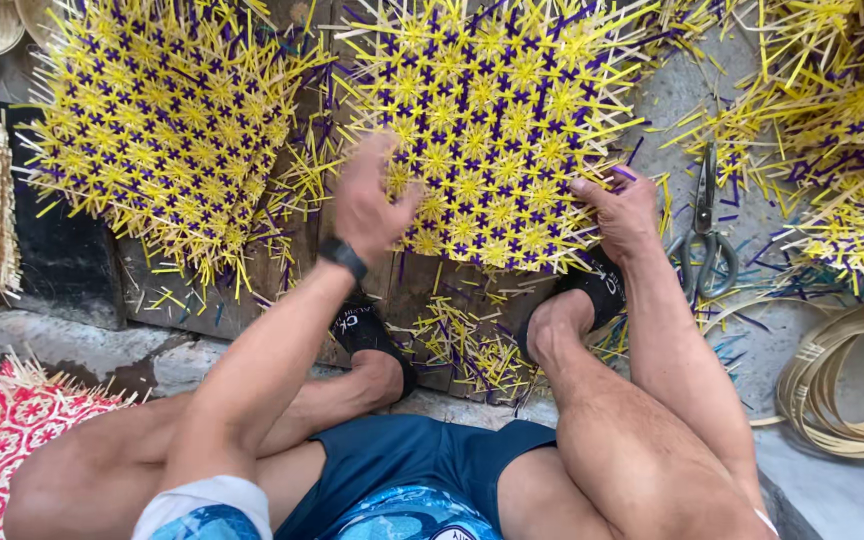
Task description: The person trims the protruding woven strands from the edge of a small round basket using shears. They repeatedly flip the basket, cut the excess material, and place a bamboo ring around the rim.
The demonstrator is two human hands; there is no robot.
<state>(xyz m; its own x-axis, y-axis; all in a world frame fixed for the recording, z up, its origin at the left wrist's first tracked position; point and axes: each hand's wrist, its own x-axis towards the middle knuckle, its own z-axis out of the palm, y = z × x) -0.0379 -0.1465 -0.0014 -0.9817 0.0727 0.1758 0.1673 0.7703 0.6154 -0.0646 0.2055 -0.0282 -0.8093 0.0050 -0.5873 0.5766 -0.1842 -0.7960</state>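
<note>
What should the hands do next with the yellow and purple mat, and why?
Probably tuck in the strip at the right edge. The right hand already pinches a purple strip at the woven mat, while the left hand presses flat on it to hold it steady. Loose ends stick out all around the border.

Woven mat: thin matt strips, yellow and purple, with rough cut ends. Scissors: dull grey metal. Coiled strips: smooth pale cane. Floor: rough grey concrete.
</note>
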